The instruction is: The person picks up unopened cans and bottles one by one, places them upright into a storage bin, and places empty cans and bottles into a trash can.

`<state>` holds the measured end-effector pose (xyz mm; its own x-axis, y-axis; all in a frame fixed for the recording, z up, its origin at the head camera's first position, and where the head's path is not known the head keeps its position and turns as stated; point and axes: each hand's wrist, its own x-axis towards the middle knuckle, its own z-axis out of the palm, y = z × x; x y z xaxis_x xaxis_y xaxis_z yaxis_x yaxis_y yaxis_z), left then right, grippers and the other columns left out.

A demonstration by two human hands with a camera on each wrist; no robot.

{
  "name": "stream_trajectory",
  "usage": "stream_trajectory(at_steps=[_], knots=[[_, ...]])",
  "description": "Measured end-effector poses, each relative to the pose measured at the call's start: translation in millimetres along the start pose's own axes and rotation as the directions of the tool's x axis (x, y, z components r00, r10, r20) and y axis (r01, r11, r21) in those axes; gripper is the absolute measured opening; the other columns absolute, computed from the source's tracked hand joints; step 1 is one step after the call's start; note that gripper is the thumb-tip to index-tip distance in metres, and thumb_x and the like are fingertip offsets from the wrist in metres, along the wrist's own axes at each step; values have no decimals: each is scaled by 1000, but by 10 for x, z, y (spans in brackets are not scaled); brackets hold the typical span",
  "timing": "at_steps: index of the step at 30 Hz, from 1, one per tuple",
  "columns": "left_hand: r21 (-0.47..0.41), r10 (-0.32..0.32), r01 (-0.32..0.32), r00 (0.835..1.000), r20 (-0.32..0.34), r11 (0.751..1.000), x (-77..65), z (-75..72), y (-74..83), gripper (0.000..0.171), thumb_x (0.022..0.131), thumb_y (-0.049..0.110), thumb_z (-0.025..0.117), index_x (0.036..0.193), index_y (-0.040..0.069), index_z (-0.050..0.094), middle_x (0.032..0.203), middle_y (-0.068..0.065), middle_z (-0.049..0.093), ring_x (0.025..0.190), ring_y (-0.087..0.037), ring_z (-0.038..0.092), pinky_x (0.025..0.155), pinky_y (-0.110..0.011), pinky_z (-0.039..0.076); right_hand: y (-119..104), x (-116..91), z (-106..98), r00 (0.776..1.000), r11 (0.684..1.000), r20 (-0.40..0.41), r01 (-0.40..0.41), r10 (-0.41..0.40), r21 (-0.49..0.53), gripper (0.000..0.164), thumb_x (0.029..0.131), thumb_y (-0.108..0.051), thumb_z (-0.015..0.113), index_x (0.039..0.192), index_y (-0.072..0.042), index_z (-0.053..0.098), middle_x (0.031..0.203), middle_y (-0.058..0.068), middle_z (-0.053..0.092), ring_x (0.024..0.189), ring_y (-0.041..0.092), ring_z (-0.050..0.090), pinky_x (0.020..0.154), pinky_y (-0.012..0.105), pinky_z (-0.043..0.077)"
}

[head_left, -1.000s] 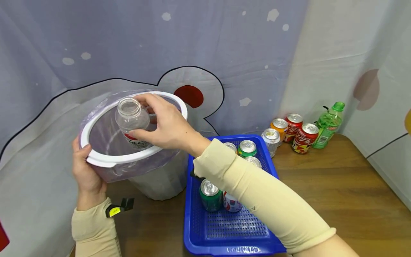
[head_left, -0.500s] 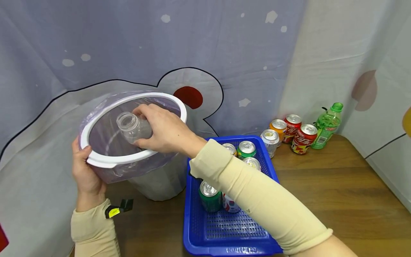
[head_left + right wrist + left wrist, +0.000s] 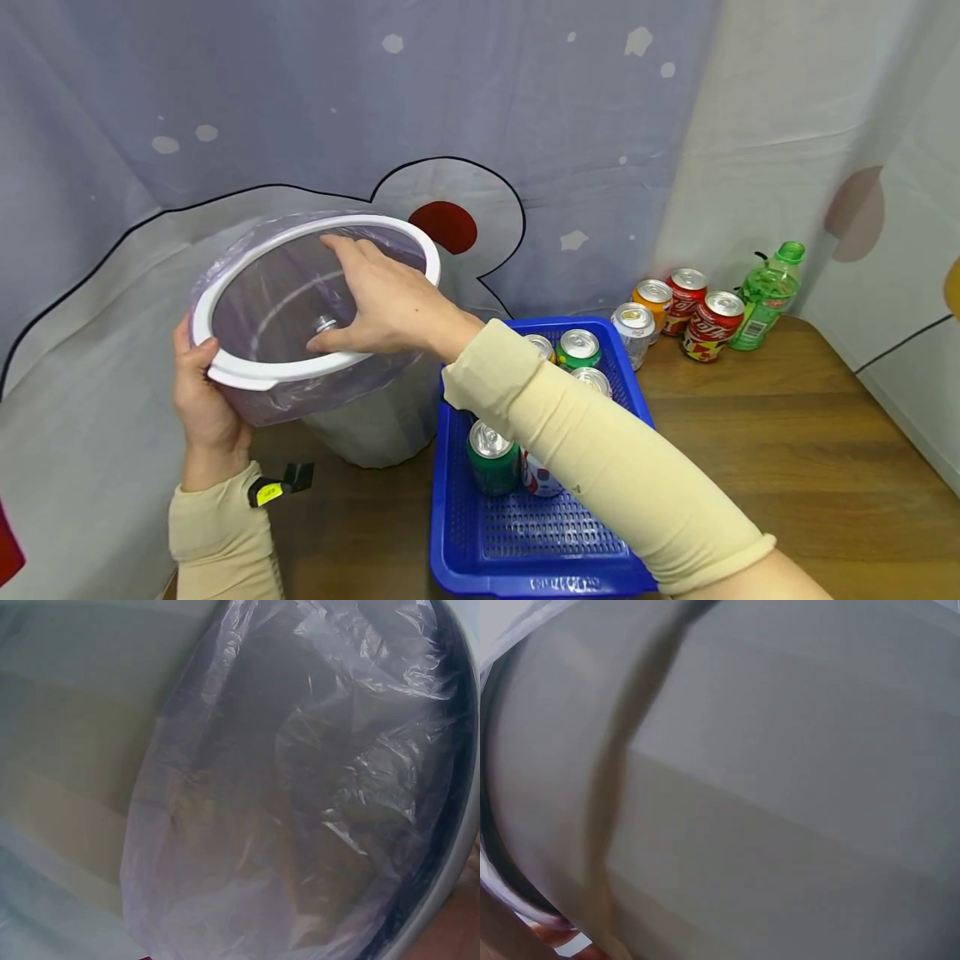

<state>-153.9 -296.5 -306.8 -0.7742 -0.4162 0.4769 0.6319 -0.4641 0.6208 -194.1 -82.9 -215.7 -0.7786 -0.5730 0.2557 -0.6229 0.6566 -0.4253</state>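
A pale trash bin (image 3: 382, 429) with a white rim ring (image 3: 247, 377) and a thin purple bag liner (image 3: 277, 402) leans toward me. My left hand (image 3: 208, 404) grips its left side, thumb over the rim. My right hand (image 3: 397, 300) hangs over the mouth with thumb and fingers spread and nothing between them. Below the thumb, a small shiny part of a clear bottle (image 3: 324, 323) shows inside; the rest is hidden. The bin's wall (image 3: 780, 787) fills the left wrist view. Crinkled liner (image 3: 285, 787) covers much of the right wrist view.
A blue basket (image 3: 442, 533) with several cans, including a green can (image 3: 492, 467), stands right of the bin, partly under my right forearm. Farther right on the wooden table (image 3: 795, 433) are several cans, such as a red can (image 3: 712, 329), and a green bottle (image 3: 767, 296).
My right hand lowered the clear bottle into the bin's mouth, then let it go, and the bottle has dropped down inside. The left hand keeps its grip on the rim.
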Motion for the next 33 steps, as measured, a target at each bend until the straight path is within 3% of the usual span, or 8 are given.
stream_trajectory(at_steps=[8, 17, 24, 33], knots=[[28, 21, -21, 1000, -1, 999, 9, -6, -30, 54, 91, 13, 54, 143, 1, 45, 143, -22, 49, 117, -30, 56, 96, -32, 50, 16, -8, 14, 999, 1000, -32, 13, -13, 0, 110, 78, -61, 82, 163, -22, 24, 155, -1, 46, 135, 12, 52, 106, 32, 49], [21, 7, -7, 1000, -18, 1000, -3, 1, -11, 51, 91, 11, 47, 141, 2, 47, 140, -20, 52, 118, -28, 57, 96, -33, 49, 66, -58, 38, 994, 998, -104, 50, -47, 34, 101, 81, -59, 80, 162, -25, 30, 152, -4, 48, 133, 11, 52, 106, 32, 48], [4, 22, -22, 1000, -9, 1000, 8, -3, -28, 57, 89, 13, 56, 144, 0, 45, 141, -23, 50, 114, -30, 56, 93, -32, 51, 150, -121, 19, 980, 991, -170, 113, -100, 65, 91, 84, -53, 79, 159, -24, 36, 153, -4, 49, 137, 10, 49, 113, 28, 42], [-10, 16, -16, 1000, -5, 1000, 16, 4, -27, 55, 90, 11, 53, 143, -1, 44, 141, -23, 49, 113, -30, 56, 92, -31, 52, 375, -299, -39, 953, 975, -254, 195, -162, 111, 79, 90, -42, 77, 155, -15, 43, 154, 0, 50, 140, 13, 47, 118, 29, 37]])
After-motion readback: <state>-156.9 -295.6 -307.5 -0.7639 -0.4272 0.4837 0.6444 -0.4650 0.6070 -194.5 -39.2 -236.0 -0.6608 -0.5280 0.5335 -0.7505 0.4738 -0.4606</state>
